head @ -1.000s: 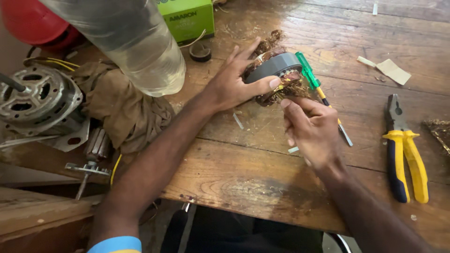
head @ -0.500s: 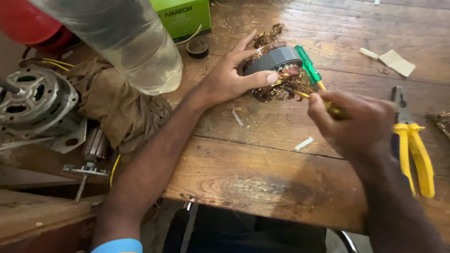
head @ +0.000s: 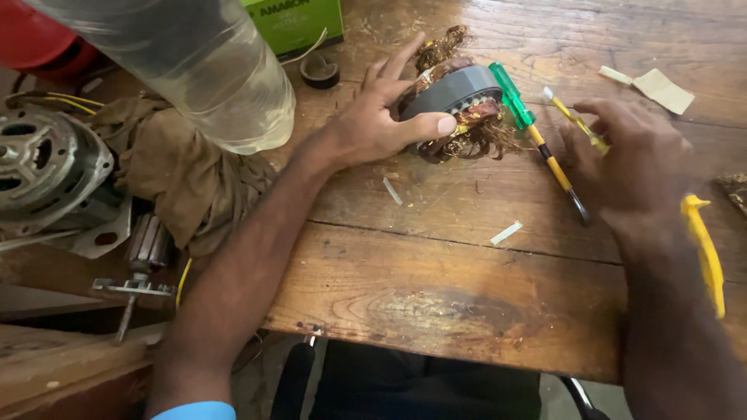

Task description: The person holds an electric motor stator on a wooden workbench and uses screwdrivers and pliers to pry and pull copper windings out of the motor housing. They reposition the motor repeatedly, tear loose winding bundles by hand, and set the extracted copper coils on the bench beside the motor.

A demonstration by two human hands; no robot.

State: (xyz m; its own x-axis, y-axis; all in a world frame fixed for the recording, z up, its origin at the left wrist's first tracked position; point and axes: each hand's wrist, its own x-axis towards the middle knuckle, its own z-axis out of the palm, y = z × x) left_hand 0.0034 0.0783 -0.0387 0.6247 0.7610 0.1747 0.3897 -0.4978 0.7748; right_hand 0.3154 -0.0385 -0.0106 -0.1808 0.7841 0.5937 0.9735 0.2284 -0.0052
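My left hand (head: 372, 124) rests on a grey motor stator (head: 459, 92) with frayed copper windings; the thumb presses its near side and the fingers spread over the top. A screwdriver (head: 545, 152) with a green handle and a yellow-black shaft lies on the wooden table just right of the stator. My right hand (head: 630, 167) hovers to the right of the screwdriver, fingers pinched on a thin yellow strip (head: 574, 118) that points toward the stator. Yellow-handled pliers (head: 704, 253) lie partly hidden under my right wrist.
A clear plastic bottle (head: 210, 70), a green box (head: 299, 22) and a small black ring (head: 319, 71) stand at the back left. A metal motor housing (head: 47, 167) and brown cloth (head: 187, 183) sit off the table's left edge. Paper scraps (head: 661, 87) lie at the back right.
My right hand has moved right, away from the stator, and now holds the thin yellow strip over the pliers. My left hand stays on the stator.
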